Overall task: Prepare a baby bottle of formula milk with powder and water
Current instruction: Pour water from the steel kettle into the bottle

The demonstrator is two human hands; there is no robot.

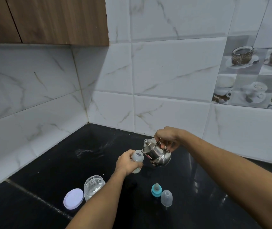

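Note:
My left hand (126, 162) grips a translucent baby bottle (137, 157) with no top on, held over the black counter. My right hand (165, 138) holds a small steel kettle (156, 153) by its handle. The kettle is tilted left, its spout touching the bottle's open mouth. Near the front stands the blue ring with the teat (156, 190), and beside it the clear dome cap (166, 198). An open clear jar (93, 185) with white powder sits to the left, its pale lilac lid (73, 198) lying next to it.
The black stone counter (66, 162) runs into a corner of white marble-look tiled walls (33, 96). A pale smear marks the counter behind the bottle. A wooden cabinet (49, 19) hangs above on the left.

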